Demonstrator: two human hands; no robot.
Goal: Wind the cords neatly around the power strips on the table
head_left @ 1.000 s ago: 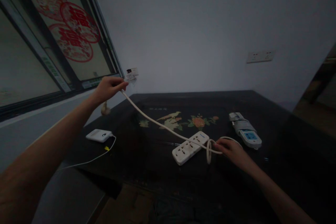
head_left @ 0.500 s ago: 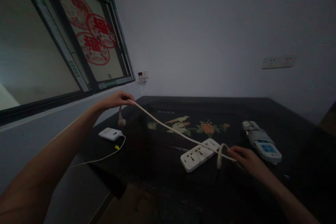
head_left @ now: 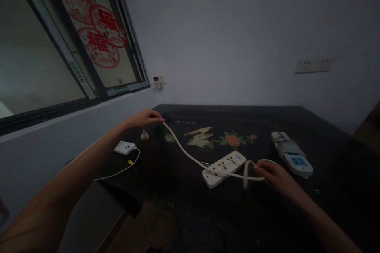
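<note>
A white power cord (head_left: 185, 151) runs in a sagging curve between my two hands. My left hand (head_left: 145, 118) pinches it near its plug (head_left: 144, 135), which dangles below the fingers over the dark table. My right hand (head_left: 271, 170) is closed on the cord's other stretch, where a small loop hangs beside the fingers. Under the cord lies a white power strip (head_left: 224, 169), tilted on the tabletop with its sockets facing up. To the right of my right hand rests a second power strip (head_left: 292, 155) with a grey cord wrapped around it.
The dark glossy table (head_left: 166, 174) carries a bird-and-flower picture. At its left lies a white power bank (head_left: 125, 147) with a thin white cable (head_left: 118, 174) trailing over the edge. Wall sockets (head_left: 313, 65) are on the back wall, and a window (head_left: 97, 39) is at left.
My left hand has come right and slightly down toward my right hand, so the cord sags more and now droops across the power strip. The view has shifted a little.
</note>
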